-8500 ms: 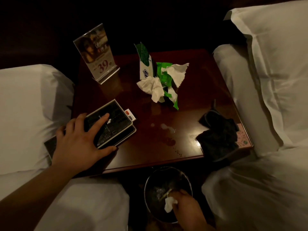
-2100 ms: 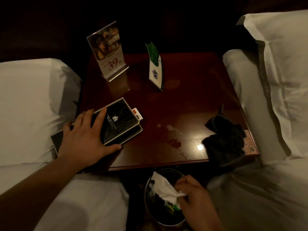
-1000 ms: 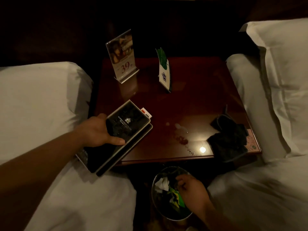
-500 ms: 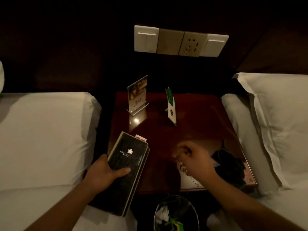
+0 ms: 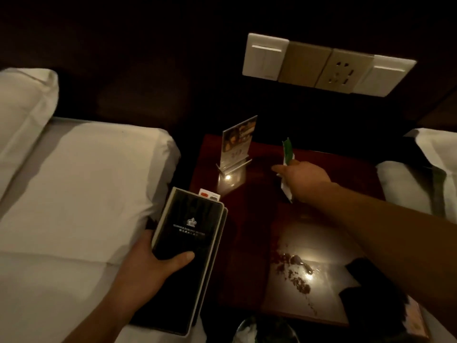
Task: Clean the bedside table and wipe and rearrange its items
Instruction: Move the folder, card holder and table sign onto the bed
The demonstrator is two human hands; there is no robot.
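The dark red bedside table [image 5: 257,238] stands between two beds. My left hand [image 5: 150,263] grips a black folder [image 5: 190,233] with a crest on its cover, held over the table's left edge; a small card with a red tab [image 5: 209,194] sticks out at its top. My right hand [image 5: 303,180] reaches over the table and closes on the green and white tent card [image 5: 288,154]. An acrylic sign stand [image 5: 237,144] is upright at the back left. Brown stains and wet drops [image 5: 294,271] mark the front of the table. A black cloth [image 5: 371,298] lies at the front right corner.
White bedding [image 5: 74,194] lies to the left and a white pillow [image 5: 435,154] to the right. A wall plate with switches and a socket [image 5: 329,65] is above the table. A bin with tissue in it [image 5: 262,330] stands below the table's front edge.
My right hand came up from the bin, crossed the table and took hold of the tent card. My left hand has lifted the folder and turned it more upright. The camera tilted up.
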